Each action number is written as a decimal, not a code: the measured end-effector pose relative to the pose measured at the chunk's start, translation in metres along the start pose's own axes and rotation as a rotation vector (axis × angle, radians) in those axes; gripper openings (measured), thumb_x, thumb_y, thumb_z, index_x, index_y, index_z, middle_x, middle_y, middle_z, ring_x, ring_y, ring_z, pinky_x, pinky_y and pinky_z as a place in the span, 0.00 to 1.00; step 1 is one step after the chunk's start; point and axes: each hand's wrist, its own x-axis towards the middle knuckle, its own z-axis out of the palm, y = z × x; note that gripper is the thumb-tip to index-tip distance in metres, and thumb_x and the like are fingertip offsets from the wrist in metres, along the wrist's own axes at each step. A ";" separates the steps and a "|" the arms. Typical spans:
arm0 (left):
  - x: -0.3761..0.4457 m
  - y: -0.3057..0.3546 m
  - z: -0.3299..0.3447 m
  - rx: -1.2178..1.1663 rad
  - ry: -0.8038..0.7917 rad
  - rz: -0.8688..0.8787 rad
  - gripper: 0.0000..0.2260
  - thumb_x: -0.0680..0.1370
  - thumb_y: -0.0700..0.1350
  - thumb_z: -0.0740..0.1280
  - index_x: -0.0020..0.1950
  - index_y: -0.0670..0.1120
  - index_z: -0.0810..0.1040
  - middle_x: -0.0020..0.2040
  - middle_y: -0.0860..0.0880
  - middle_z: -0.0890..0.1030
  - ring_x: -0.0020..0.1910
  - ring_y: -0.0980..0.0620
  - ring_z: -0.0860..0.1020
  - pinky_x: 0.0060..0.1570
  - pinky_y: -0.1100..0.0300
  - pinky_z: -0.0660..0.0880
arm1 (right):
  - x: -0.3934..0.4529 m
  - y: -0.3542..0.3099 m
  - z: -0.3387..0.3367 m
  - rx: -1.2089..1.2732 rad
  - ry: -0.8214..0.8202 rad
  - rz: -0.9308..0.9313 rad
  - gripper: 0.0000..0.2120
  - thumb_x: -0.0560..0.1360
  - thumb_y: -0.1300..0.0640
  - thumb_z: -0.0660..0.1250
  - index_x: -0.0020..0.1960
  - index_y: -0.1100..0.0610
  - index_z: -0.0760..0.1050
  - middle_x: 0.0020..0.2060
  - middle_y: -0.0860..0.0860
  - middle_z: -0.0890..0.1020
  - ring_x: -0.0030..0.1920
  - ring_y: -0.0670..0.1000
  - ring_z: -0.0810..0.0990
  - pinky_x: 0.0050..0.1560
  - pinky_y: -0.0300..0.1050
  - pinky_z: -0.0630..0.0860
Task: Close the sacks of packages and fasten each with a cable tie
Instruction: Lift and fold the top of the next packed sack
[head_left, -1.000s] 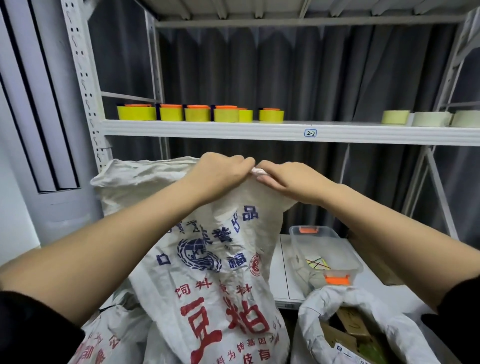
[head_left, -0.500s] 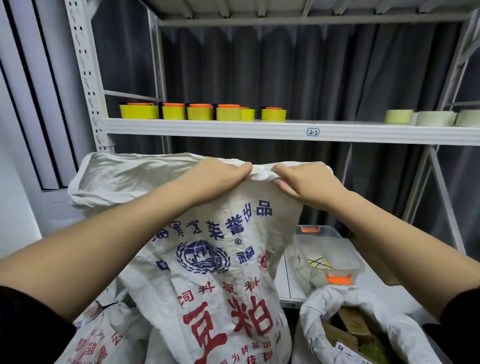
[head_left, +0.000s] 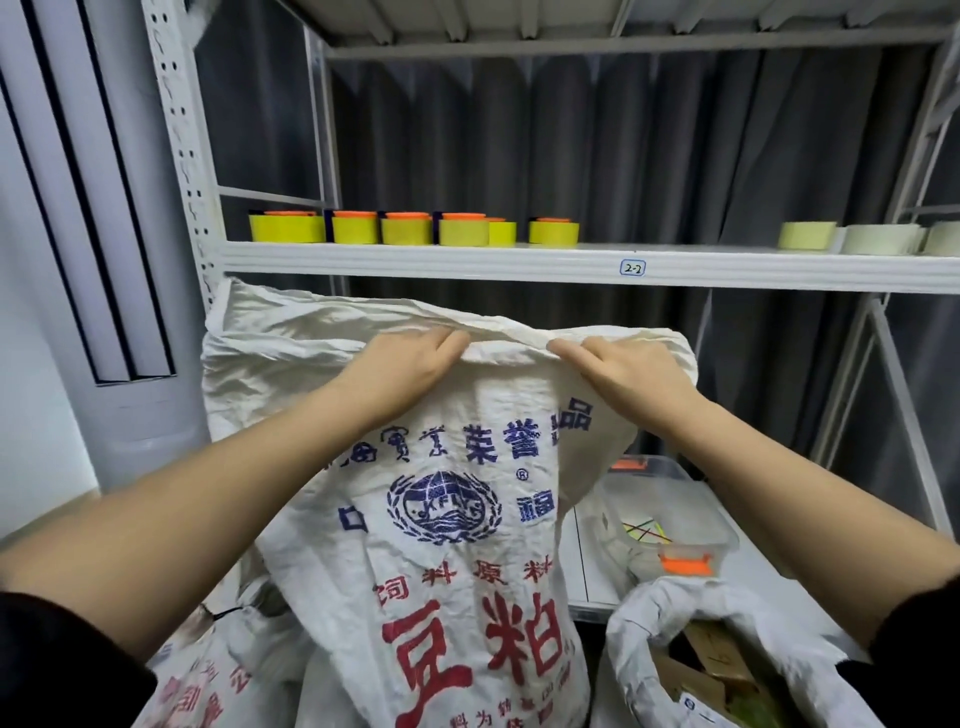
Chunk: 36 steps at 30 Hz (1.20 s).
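A tall white woven sack (head_left: 447, 519) with blue and red print stands in front of me, its top edge spread wide. My left hand (head_left: 402, 366) grips the near rim left of the middle. A short gap to the right, my right hand (head_left: 623, 374) grips the same rim. A second sack (head_left: 639, 634) at lower right stands open with cardboard packages showing inside. A third printed sack (head_left: 208, 680) lies at lower left. A clear plastic box (head_left: 675, 514) with orange clips holds coloured cable ties behind the right sack.
A white metal shelf (head_left: 571, 265) crosses just above the sack's top, carrying yellow tape rolls (head_left: 415, 231) and pale rolls (head_left: 857, 239). A shelf upright (head_left: 182, 156) stands at left beside a grey standing air conditioner (head_left: 78, 208). Dark curtains hang behind.
My hands, bunched together at the sack's top a second ago, have moved apart along the rim. The sack's mouth has spread wider and flatter.
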 end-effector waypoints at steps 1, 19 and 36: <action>-0.002 -0.004 -0.001 0.033 -0.004 -0.011 0.21 0.62 0.27 0.70 0.51 0.39 0.70 0.39 0.40 0.78 0.22 0.48 0.68 0.19 0.62 0.60 | -0.001 0.001 0.001 0.000 0.025 -0.020 0.32 0.62 0.71 0.73 0.62 0.57 0.68 0.33 0.55 0.75 0.21 0.56 0.70 0.24 0.38 0.55; 0.006 -0.004 -0.006 -0.039 0.259 0.196 0.03 0.73 0.36 0.68 0.45 0.43 0.76 0.35 0.47 0.75 0.27 0.48 0.73 0.18 0.61 0.65 | 0.028 -0.016 -0.013 0.574 -0.297 0.186 0.26 0.78 0.35 0.48 0.64 0.48 0.72 0.55 0.48 0.80 0.54 0.52 0.78 0.51 0.50 0.73; -0.005 0.010 0.000 -0.054 -0.030 0.126 0.07 0.77 0.43 0.66 0.49 0.45 0.69 0.39 0.50 0.75 0.25 0.49 0.70 0.21 0.63 0.54 | 0.034 -0.036 -0.013 0.514 -0.349 0.143 0.28 0.76 0.31 0.48 0.63 0.46 0.72 0.56 0.48 0.81 0.53 0.51 0.79 0.47 0.46 0.73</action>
